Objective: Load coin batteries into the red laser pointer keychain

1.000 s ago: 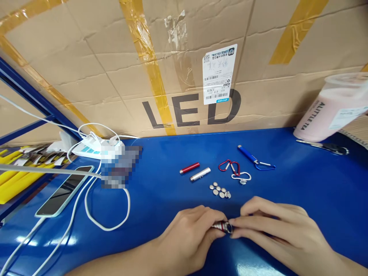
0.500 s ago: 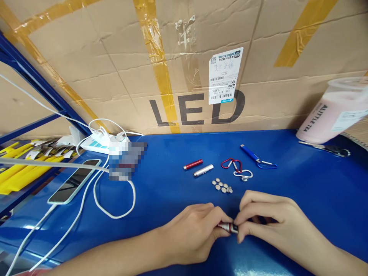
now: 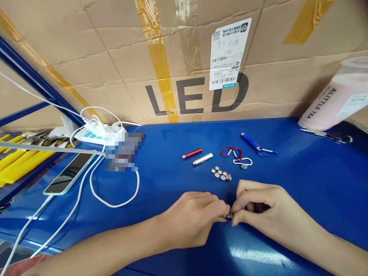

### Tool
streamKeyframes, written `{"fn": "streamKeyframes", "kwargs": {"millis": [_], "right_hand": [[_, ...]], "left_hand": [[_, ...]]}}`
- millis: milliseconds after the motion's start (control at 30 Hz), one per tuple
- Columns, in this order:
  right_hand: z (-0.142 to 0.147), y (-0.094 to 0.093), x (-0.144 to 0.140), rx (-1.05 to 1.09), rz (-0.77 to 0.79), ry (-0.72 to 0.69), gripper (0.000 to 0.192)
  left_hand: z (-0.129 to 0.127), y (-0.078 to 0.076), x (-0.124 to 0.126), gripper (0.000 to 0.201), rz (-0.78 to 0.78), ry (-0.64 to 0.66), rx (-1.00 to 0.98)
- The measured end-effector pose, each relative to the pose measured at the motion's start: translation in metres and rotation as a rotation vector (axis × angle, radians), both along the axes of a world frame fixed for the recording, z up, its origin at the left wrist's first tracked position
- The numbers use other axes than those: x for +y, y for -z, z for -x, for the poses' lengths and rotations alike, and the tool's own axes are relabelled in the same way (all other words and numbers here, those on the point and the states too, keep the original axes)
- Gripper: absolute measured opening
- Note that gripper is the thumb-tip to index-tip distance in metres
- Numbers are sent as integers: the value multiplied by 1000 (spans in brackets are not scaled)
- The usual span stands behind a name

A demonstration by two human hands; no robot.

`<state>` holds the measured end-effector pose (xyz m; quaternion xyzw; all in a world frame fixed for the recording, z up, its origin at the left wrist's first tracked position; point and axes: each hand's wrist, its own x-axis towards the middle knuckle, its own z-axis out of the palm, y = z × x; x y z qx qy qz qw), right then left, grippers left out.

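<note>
Small red metal tube, mostly hidden, only a sliver showing between the two hands, low over the blue table. Left hand curled tight round its body; right hand pinches the exposed end with thumb and forefinger, other fingers folded in. Fingertips of both hands meet at the tube.

Just beyond the hands: cluster of button cells. Farther out, a silver tube and a red tube lying side by side, apart. Beyond the right hand: red carabiner and silver carabiner touching, then a blue tube on a blue carabiner.

Well off to the left of the left hand: white cable looped, phone, power strip. Far right: pink cup tilted. Cardboard box marked LED behind everything.
</note>
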<state>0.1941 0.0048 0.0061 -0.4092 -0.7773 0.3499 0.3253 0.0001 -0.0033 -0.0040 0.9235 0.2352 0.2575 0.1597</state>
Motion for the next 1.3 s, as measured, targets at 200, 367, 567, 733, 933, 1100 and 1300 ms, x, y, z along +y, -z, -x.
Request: {"fn": "streamKeyframes", "kwargs": {"millis": [200,367,567,733,933,1100,1300], "right_hand": [[4,0,-1,86,254,60,23],[3,1,0,154,424,36,25],[2,1,1,182,477,30,21],[1,2,2,190,460,14,21],[1,-1,2,155,358,100,19],[-2,-2,1,94,121,130,16],[-23,3,16,-131,-360,193,16]], "left_hand": [[1,0,0,26,-68,-31,-12],[0,1,0,20,-88,-37,-61],[0,4,-1,12,73,-38,-143],[0,4,-2,13,169,-56,-176],[-2,3,-2,8,241,-129,-206],[-2,1,-2,4,309,-185,-180],[0,-2,-2,13,334,-270,-177]]}}
